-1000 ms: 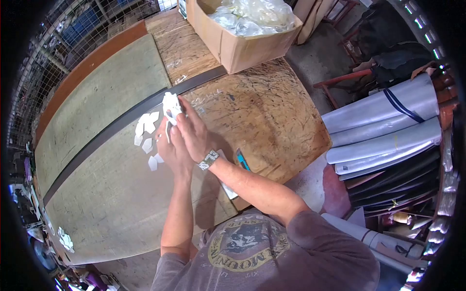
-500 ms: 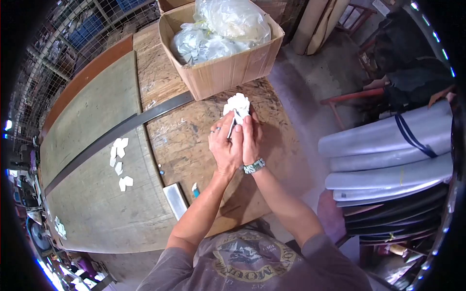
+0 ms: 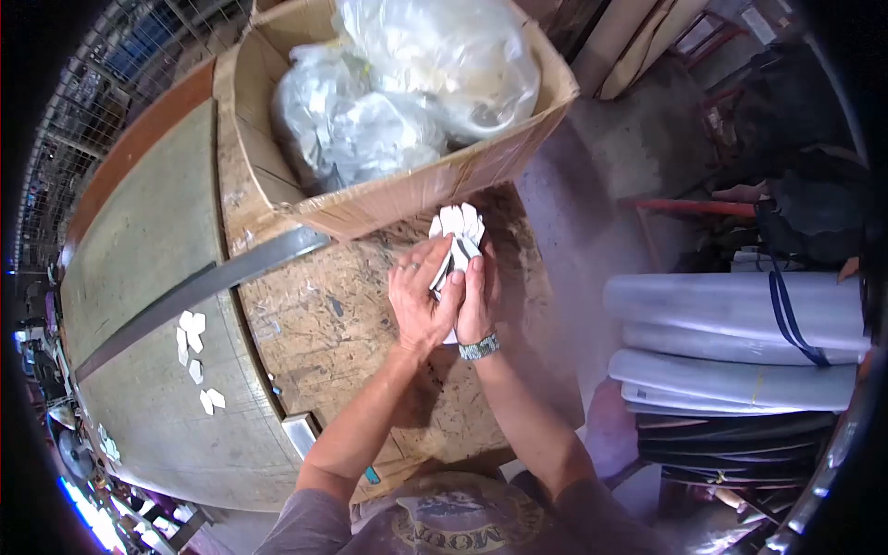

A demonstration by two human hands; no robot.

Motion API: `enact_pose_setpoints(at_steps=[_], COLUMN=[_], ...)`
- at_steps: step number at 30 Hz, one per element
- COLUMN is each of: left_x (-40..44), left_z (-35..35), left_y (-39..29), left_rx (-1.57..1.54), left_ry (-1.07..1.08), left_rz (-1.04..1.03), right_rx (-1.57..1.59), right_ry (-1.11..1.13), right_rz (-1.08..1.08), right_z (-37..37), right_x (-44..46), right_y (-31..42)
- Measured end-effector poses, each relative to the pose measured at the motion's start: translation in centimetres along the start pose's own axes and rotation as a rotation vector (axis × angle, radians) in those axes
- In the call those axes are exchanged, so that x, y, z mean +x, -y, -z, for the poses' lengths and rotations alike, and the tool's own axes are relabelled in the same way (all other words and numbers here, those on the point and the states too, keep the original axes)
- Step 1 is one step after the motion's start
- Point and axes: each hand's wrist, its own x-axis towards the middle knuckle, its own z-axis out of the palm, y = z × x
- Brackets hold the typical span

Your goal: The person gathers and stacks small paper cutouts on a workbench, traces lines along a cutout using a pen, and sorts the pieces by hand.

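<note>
Both hands are cupped together around a bundle of small white cut pieces point(image 3: 456, 225) over the wooden tabletop. My left hand point(image 3: 421, 301) presses in from the left, its fingers bent against the pieces. From the other side my right hand point(image 3: 476, 301) closes on the same bundle, its thumb along the near edge. The upper ends of the pieces stick out beyond the fingers, while their lower parts are largely hidden by the palms. Just past the bundle stands an open cardboard box point(image 3: 435, 185) with filled clear plastic bags point(image 3: 444, 65) inside.
Several loose white pieces point(image 3: 191, 324) lie on the grey-green board point(image 3: 139, 416) at left. A dark metal strip point(image 3: 222, 277) crosses the table. Near my left forearm are a whitish block point(image 3: 300, 433) and a small teal object point(image 3: 372, 474). Wrapped rolls point(image 3: 731, 310) lie at right.
The box and table appear larger and have shifted in view. My hands remain together around the white pieces, whose protruding ends now look more lined up.
</note>
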Motion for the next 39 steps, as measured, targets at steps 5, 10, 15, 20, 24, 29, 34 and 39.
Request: enact_pose_setpoints(at_steps=[5,10,15,20,24,29,34,39], left_x=[1.2,1.0,-0.3,-0.6,-0.5,0.0,1.0,2.1], left_z=[1.4,2.5,4.2,3.8,3.4,3.8,3.9,3.2], left_y=[3.7,6.0,7.2,7.2,6.9,6.2,6.3,5.0], left_rx=[0.070,0.038,-0.057,-0.242,-0.462,-0.406,-0.353,-0.061], left_ry=[0.042,0.076,-0.028,0.037,-0.073,0.113,0.087,0.151], left_rz=[-0.079,-0.068,0.034,0.143,0.296,0.260,0.304,0.130], right_rx=[0.025,-0.169,-0.443,-0.414,-0.414,-0.530,-0.604,-0.690], right_ry=[0.141,0.241,0.120,0.259,0.209,0.362,0.440,0.446], right_rz=[-0.026,-0.046,-0.019,0.007,-0.010,-0.053,-0.072,0.102], right_z=[0.6,2.2,3.0,3.3,3.5,2.9,3.2,2.8], right_x=[1.8,3.9,6.2,8.0,9.7,10.8,11.9,12.1], right_y=[0.2,-0.2,0.0,-2.2,-2.8,-1.2,-0.9,-1.1])
